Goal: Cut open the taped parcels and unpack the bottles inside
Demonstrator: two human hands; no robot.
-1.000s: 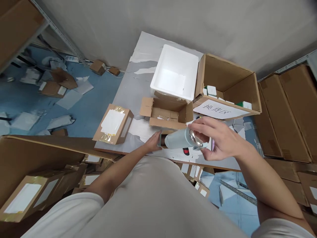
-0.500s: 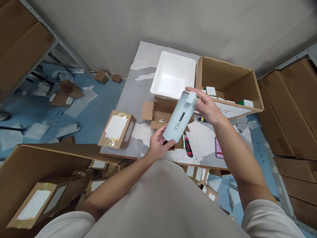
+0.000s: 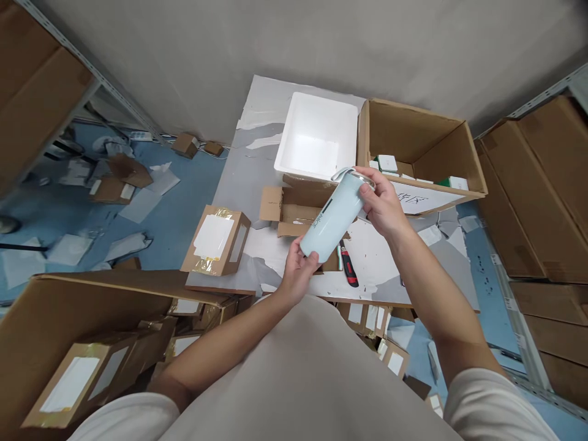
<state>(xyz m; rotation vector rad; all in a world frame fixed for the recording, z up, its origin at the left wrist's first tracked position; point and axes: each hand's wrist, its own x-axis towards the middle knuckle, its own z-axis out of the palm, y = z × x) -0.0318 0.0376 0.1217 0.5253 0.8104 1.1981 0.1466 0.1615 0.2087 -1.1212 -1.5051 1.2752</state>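
Note:
A pale blue insulated bottle (image 3: 333, 217) with dark lettering is held tilted above the table, its loop-strapped lid end up and to the right. My left hand (image 3: 298, 266) is closed around its base. My right hand (image 3: 379, 199) grips it near the lid. Beneath and behind the bottle lies an opened small cardboard box (image 3: 294, 211), partly covered by it. A red and black utility knife (image 3: 349, 266) rests on the table just right of the bottle's lower end.
At the back stand a white plastic bin (image 3: 285, 150) and a large open carton (image 3: 427, 116) with small white boxes inside. A taped, labelled parcel (image 3: 218, 242) sits on the table's left. Below left, a big carton (image 3: 114, 282) holds several parcels. Shelves with cartons flank both sides.
The bottle has been rotated about its length, so its lettering now faces left and the lid strap shows at the left. Both hands keep hold of it. The phone is now hidden behind my right arm.

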